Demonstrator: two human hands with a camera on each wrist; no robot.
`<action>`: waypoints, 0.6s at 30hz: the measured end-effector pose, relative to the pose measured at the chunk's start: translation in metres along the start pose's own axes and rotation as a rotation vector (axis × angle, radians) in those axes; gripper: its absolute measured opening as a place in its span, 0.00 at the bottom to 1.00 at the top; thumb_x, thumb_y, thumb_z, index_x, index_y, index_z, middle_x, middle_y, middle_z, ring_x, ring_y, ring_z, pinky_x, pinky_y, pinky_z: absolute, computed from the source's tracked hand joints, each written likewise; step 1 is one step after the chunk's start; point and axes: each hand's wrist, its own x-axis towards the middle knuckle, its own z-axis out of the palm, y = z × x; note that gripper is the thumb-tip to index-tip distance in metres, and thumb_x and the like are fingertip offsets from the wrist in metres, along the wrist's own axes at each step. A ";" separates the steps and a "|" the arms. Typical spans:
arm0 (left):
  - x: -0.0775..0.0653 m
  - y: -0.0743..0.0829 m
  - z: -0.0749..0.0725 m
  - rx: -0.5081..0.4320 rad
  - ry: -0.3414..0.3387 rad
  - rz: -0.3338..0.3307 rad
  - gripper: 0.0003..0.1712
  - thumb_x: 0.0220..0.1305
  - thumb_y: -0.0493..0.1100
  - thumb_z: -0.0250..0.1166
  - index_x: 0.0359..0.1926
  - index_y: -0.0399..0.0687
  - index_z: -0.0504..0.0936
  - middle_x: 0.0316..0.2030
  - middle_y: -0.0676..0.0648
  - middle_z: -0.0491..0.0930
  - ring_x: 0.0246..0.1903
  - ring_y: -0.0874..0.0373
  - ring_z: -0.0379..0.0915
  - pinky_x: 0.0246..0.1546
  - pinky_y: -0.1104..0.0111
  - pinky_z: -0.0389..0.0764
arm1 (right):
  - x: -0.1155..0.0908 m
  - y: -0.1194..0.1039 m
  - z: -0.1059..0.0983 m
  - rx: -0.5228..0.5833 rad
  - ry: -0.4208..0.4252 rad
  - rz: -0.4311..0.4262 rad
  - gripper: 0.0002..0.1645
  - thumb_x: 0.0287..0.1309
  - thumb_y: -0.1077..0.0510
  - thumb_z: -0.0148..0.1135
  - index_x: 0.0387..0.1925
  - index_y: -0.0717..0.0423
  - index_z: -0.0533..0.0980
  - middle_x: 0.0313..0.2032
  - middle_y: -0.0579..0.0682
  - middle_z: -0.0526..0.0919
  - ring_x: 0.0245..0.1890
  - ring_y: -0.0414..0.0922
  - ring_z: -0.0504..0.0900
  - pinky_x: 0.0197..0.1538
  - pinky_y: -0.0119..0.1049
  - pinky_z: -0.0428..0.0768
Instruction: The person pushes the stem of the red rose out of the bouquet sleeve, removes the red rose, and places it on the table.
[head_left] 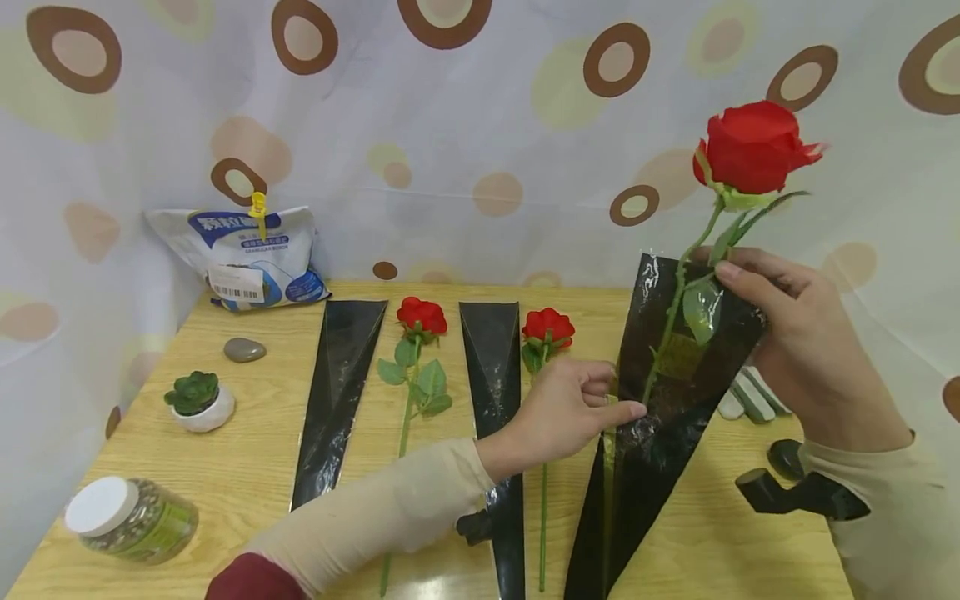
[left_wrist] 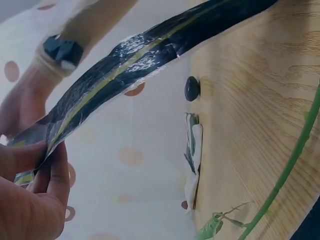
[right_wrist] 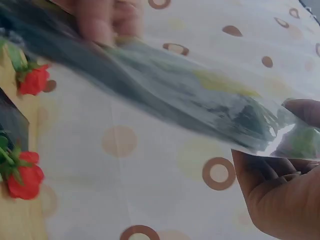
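A large red rose (head_left: 753, 150) stands tilted in a black flower sleeve (head_left: 637, 483), its bloom above the opening and its stem showing through the film. My left hand (head_left: 558, 408) pinches the sleeve partway down, thumb in front over the stem. At the sleeve's top right, my right hand (head_left: 817, 342) grips the film beside the rose's leaves, thumb in front. In the left wrist view the sleeve (left_wrist: 135, 55) runs up and away from my left fingers (left_wrist: 57, 175). The right wrist view shows the glossy film (right_wrist: 165, 95) between both hands, somewhat blurred.
Two smaller red roses (head_left: 422, 318) and two flat black sleeves (head_left: 341, 392) lie alternating on the wooden table. A white bag (head_left: 251, 258), a grey stone (head_left: 244, 350), a potted succulent (head_left: 198, 402) and a jar (head_left: 135, 518) stand left. Gloves (left_wrist: 194, 160) and a black stone (head_left: 785, 458) lie right.
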 end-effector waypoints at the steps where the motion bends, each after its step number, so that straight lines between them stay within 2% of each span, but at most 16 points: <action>1: 0.000 -0.001 0.001 0.010 -0.002 0.011 0.31 0.62 0.38 0.71 0.17 0.46 0.56 0.17 0.52 0.45 0.17 0.61 0.41 0.24 0.74 0.57 | 0.004 -0.004 -0.002 -0.016 -0.001 0.003 0.16 0.72 0.67 0.51 0.57 0.66 0.75 0.51 0.56 0.80 0.48 0.48 0.78 0.43 0.38 0.80; 6: -0.002 -0.003 0.002 0.042 -0.017 0.009 0.31 0.63 0.39 0.71 0.18 0.47 0.55 0.17 0.53 0.44 0.17 0.61 0.40 0.25 0.74 0.56 | 0.014 -0.012 -0.006 -0.097 0.002 -0.022 0.22 0.69 0.69 0.55 0.62 0.66 0.72 0.48 0.57 0.84 0.48 0.49 0.81 0.43 0.35 0.80; 12: -0.002 -0.003 0.003 0.076 -0.072 -0.044 0.29 0.64 0.37 0.69 0.20 0.46 0.56 0.18 0.53 0.45 0.18 0.62 0.40 0.24 0.74 0.53 | 0.017 -0.013 -0.007 -0.071 0.026 -0.090 0.21 0.65 0.71 0.59 0.59 0.72 0.71 0.43 0.60 0.84 0.42 0.50 0.84 0.40 0.34 0.82; 18: -0.003 -0.005 0.004 0.078 -0.116 -0.032 0.28 0.63 0.29 0.66 0.21 0.46 0.53 0.19 0.54 0.44 0.18 0.63 0.39 0.26 0.74 0.54 | 0.019 -0.028 -0.018 -0.017 0.029 -0.175 0.25 0.66 0.72 0.56 0.64 0.70 0.67 0.45 0.63 0.83 0.40 0.53 0.86 0.43 0.38 0.82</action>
